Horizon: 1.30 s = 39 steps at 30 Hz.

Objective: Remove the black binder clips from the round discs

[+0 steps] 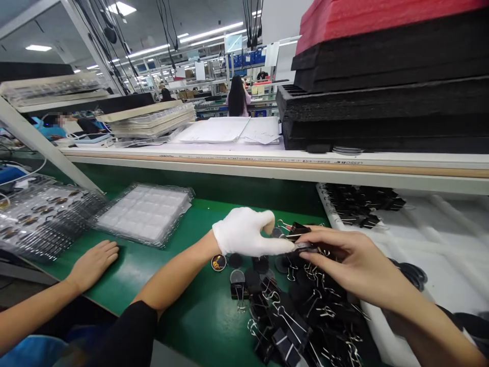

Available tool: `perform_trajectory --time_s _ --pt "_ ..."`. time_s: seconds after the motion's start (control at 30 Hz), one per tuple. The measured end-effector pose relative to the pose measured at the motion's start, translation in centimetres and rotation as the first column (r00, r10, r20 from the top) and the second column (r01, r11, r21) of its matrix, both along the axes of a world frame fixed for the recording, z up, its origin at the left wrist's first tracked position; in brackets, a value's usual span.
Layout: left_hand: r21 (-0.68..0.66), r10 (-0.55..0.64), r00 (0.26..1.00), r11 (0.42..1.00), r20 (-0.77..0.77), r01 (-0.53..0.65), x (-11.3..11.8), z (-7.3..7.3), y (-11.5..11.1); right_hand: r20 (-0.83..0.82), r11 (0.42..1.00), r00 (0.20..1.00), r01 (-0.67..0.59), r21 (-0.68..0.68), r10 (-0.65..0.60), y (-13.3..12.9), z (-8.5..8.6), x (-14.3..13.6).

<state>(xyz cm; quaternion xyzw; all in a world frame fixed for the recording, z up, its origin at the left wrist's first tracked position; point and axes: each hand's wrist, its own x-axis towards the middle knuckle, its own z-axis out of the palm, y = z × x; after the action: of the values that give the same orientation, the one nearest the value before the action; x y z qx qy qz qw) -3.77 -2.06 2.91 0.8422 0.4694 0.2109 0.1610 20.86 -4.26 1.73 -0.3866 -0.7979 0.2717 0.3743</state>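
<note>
My left hand [244,232] wears a white glove. Its thumb and a finger reach to a small dark disc-like piece [305,247] above the pile. My right hand [344,255], bare, pinches the same piece from the right between thumb and fingers. A black binder clip [298,230] with metal handles sits right behind the fingertips; whether it grips the piece is hard to tell. Below both hands lies a pile of black binder clips [290,326] and dark round discs [252,280]. A small round part with a gold-coloured inside [219,263] rests on the green mat beneath my left wrist.
Another person's hand [95,260] rests on the green mat [191,306] at left. Clear plastic trays [145,211] stand behind it. A white bin [439,219] with more clips is at right. A shelf edge [267,168] crosses above, bearing black foam [382,112] and papers [217,129].
</note>
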Motion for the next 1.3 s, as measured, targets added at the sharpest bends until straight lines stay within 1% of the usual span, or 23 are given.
perform_trajectory --time_s 0.07,0.1,0.2,0.27,0.4,0.47,0.53,0.6,0.67,0.7,0.77,0.83,0.87,0.97,1.03,1.1,1.2,1.23,1.3 --pt "-0.037 -0.095 0.995 0.995 0.032 0.096 0.0 -0.2 0.1 0.033 0.999 0.998 -0.046 -0.008 0.046 0.0 0.2 0.2" --pt "-0.06 -0.124 0.991 0.99 0.059 0.127 0.0 -0.3 0.1 0.046 0.998 0.997 -0.067 -0.015 0.068 -0.1 0.2 0.3" --pt "-0.117 -0.137 0.982 0.981 0.133 0.153 0.3 -0.6 0.0 0.055 0.994 0.993 -0.098 -0.041 0.1 0.0 0.4 0.6" --pt "-0.121 -0.142 0.979 0.98 0.143 0.16 0.5 -0.9 -0.1 0.054 0.99 0.991 -0.117 -0.076 0.121 0.1 0.6 0.7" --pt "-0.01 -0.169 0.983 0.985 0.076 0.17 1.0 -1.3 -0.5 0.059 0.964 0.971 -0.221 -0.147 0.231 0.3 1.1 0.7" --pt "0.044 -0.162 0.986 0.986 0.049 0.16 1.0 -1.4 -0.6 0.008 0.945 0.957 -0.283 -0.167 0.288 0.3 1.4 0.8" --pt "0.056 -0.143 0.989 0.989 0.046 0.14 0.9 -1.3 -0.3 -0.082 0.925 0.95 -0.312 -0.218 0.301 0.4 1.8 0.9" --pt "0.023 -0.119 0.99 0.993 0.07 0.117 0.7 -1.2 0.2 -0.21 0.917 0.949 -0.288 -0.275 0.235 0.6 2.0 1.2" --pt "-0.028 -0.101 0.989 0.994 0.109 0.104 0.5 -1.0 0.4 -0.371 0.922 0.925 -0.213 -0.324 0.083 0.9 2.0 1.3" --pt "-0.053 -0.097 0.987 0.993 0.129 0.104 0.5 -0.9 0.4 -0.456 0.917 0.89 -0.178 -0.357 -0.005 1.1 2.0 1.4" --pt "-0.091 -0.091 0.982 0.99 0.167 0.107 0.7 -0.6 0.2 -0.588 0.882 0.793 -0.152 -0.447 -0.161 1.4 1.8 1.3" --pt "-0.129 -0.083 0.976 0.985 0.202 0.11 0.9 -0.4 -0.1 -0.642 0.832 0.723 -0.174 -0.526 -0.255 1.6 1.5 1.1" --pt "-0.152 -0.078 0.972 0.982 0.22 0.114 1.1 -0.3 -0.2 -0.646 0.814 0.71 -0.181 -0.551 -0.28 1.7 1.3 0.9" --pt "-0.216 -0.048 0.958 0.97 0.282 0.112 1.4 0.0 -0.4 -0.619 0.796 0.731 -0.177 -0.579 -0.287 1.8 0.9 0.5" --pt "-0.244 -0.027 0.949 0.964 0.313 0.108 1.4 0.0 -0.5 -0.593 0.806 0.763 -0.171 -0.567 -0.255 1.7 0.9 0.5" --pt "-0.262 -0.024 0.948 0.958 0.319 0.112 1.3 0.0 -0.5 -0.527 0.833 0.829 -0.151 -0.532 -0.187 1.4 1.1 0.7" --pt "-0.251 -0.063 0.954 0.958 0.292 0.139 1.6 -0.4 -0.6 -0.308 0.888 0.949 -0.082 -0.452 -0.069 1.0 1.8 1.5" --pt "-0.225 -0.084 0.956 0.963 0.28 0.151 1.8 -0.7 -0.7 -0.218 0.906 0.975 -0.059 -0.419 -0.038 0.8 2.1 1.9" --pt "-0.158 -0.131 0.958 0.972 0.255 0.174 2.3 -1.3 -0.9 -0.054 0.934 0.998 -0.031 -0.357 0.012 0.5 2.6 2.6"
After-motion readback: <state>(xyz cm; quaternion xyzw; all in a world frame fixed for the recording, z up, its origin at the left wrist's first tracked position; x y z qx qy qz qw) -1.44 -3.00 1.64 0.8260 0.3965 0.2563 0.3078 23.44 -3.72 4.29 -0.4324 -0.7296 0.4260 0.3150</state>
